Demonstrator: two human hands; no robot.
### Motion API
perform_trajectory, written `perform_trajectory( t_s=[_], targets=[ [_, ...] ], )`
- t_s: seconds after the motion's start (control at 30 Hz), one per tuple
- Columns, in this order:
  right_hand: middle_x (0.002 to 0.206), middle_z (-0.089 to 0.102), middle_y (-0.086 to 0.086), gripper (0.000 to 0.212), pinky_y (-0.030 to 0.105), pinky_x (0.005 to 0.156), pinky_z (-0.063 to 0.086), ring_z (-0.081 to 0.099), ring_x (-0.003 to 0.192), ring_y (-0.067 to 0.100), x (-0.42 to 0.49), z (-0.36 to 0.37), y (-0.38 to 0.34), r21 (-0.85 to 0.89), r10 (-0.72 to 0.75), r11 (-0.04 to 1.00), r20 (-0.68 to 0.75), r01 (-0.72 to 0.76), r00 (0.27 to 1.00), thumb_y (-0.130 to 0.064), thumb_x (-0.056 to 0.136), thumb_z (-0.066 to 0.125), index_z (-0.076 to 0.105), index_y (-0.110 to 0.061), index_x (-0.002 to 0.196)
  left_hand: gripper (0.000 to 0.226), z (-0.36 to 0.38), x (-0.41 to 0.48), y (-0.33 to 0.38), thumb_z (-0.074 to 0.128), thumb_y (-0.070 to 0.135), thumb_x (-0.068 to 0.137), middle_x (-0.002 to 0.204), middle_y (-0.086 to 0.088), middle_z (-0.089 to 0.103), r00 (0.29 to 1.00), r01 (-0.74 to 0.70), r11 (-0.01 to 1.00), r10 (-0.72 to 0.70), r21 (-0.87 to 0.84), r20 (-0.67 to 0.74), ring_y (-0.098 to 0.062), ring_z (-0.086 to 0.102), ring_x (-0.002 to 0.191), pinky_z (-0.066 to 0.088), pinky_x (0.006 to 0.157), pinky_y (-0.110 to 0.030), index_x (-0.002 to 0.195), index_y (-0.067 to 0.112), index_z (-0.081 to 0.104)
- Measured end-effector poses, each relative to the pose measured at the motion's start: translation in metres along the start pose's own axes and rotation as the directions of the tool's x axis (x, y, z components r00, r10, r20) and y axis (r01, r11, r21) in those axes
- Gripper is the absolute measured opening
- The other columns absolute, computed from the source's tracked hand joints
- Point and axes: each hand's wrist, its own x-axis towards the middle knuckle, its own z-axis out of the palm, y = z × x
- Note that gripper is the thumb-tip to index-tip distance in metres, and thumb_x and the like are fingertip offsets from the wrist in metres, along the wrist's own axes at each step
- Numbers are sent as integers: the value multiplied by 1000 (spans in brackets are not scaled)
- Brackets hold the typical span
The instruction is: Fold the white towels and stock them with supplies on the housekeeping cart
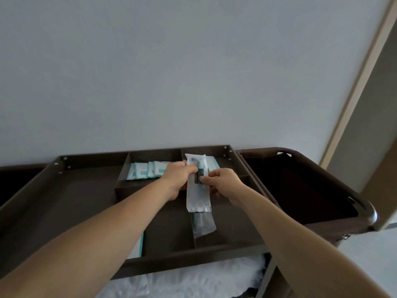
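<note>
Packet (197, 196) — long axis toward wall (193, 72)

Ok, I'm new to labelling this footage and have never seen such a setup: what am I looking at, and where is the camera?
There is no machine: this is one picture from a wide-angle camera worn on a person's head, looking forward and down, so the two bare arms are the wearer's own. The left hand and right hand both grip a long white packet above the divided top tray of a brown housekeeping cart. In a rear compartment lean teal-and-white sachets. A clear packet shows just below the held one; whether it is held too, I cannot tell. On the shelf underneath lie white towels.
</note>
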Motion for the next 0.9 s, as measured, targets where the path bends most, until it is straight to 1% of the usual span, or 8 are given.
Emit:
perform_trajectory(
  t_s=[0.07, 0.1, 0.17, 0.23, 0.43, 0.53, 0.67, 0.9],
  targets=[
    [74, 70, 2, 24, 18, 49, 44, 59, 56, 4, 0, -6, 5, -35, -15, 999, -34, 14, 999, -29, 83, 80, 74, -6, 88, 11, 5, 0, -2, 67, 12, 87, 84, -17, 70, 1000, -17, 996, 17, 83, 1, -32, 66, 78, 55, 76, -46, 87, 2, 69],
    [77, 71, 1, 22, 19, 53, 46, 61, 63, 7, 0, -9, 9, -40, -15, 999, -50, 13, 999, -28, 83, 80, 75, -8, 88, 10, 6, 0, -3, 68, 15, 86, 79, -14, 69, 1000, -22, 993, 22, 120, -5, -31, 65, 76, 56, 74, -46, 80, 7, 69],
    [83, 73, 1, 17, 22, 58, 51, 65, 70, 12, 2, -17, 19, -29, 12, 999, -72, -14, 997, -27, 83, 81, 75, -11, 86, 9, 5, 0, -4, 67, 16, 84, 76, -8, 64, 999, -25, 985, 31, 170, -32, -22, 60, 71, 50, 58, -34, 77, 12, 66],
    [83, 74, 4, 17, 22, 53, 51, 66, 67, 13, 4, -24, 33, -43, 76, 996, -75, -79, 994, -26, 83, 81, 74, -11, 87, 5, 0, 0, -4, 64, 15, 83, 79, -7, 61, 998, -15, 983, 27, 183, -61, -16, 57, 68, 42, 51, -24, 81, 12, 66],
    [72, 67, 1, 25, 22, 42, 41, 55, 55, 13, 14, -18, 78, -221, 255, 940, -50, -260, 966, -27, 82, 81, 73, -5, 91, 8, -16, -1, -3, 59, 14, 86, 79, -5, 61, 994, 5, 989, 12, 148, -109, -13, 55, 62, 38, 46, -21, 79, 13, 63],
    [61, 63, 0, 26, 25, 48, 43, 54, 52, 13, 21, -12, 87, -286, 249, 923, -68, -258, 966, -30, 80, 83, 74, -6, 79, 8, -22, -2, -5, 60, 14, 86, 80, -3, 64, 991, 9, 989, 10, 145, -133, -13, 57, 65, 40, 45, -20, 80, 16, 64],
    [71, 68, 2, 30, 30, 58, 50, 62, 63, 14, 29, -9, 90, -377, 210, 898, -83, -226, 974, -34, 77, 84, 74, -7, 80, 7, -28, -4, -9, 60, 14, 85, 84, -2, 66, 989, 22, 988, 1, 152, -149, -14, 59, 69, 41, 46, -20, 81, 16, 65],
    [73, 70, -2, 31, 30, 59, 55, 67, 67, 14, 33, -12, 86, -515, 158, 836, -104, -189, 982, -46, 70, 87, 72, -19, 75, 7, -28, -15, -9, 59, 14, 85, 79, -2, 60, 990, 32, 965, 6, 259, -144, -14, 56, 68, 37, 46, -22, 82, 11, 65]
  ],
)
